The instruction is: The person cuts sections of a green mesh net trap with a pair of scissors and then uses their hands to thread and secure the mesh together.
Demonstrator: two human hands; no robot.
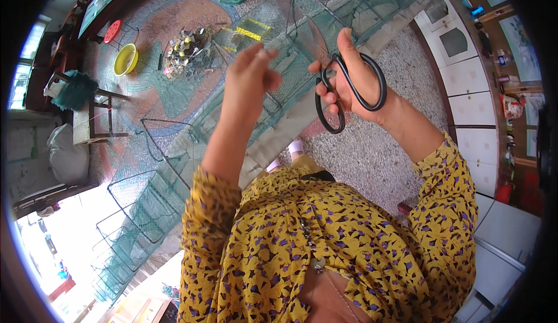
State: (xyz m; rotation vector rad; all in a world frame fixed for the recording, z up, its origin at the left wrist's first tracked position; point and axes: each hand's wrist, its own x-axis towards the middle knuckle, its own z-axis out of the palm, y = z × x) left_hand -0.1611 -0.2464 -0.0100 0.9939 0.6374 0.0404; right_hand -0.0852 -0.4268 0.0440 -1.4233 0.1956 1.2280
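Speckled floor (372, 154), yellow bowl (125, 59); right hand (349, 76) grips scissors (349, 88), left hand (250, 79) pinches green net (290, 61).

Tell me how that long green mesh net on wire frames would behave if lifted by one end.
The long green mesh net would probably sag between its rectangular wire frames, since the netting drapes loosely across the floor. It looks light for its length, being see-through mesh. It may snag, as the left hand pinches it near the black-handled scissors in the right hand.
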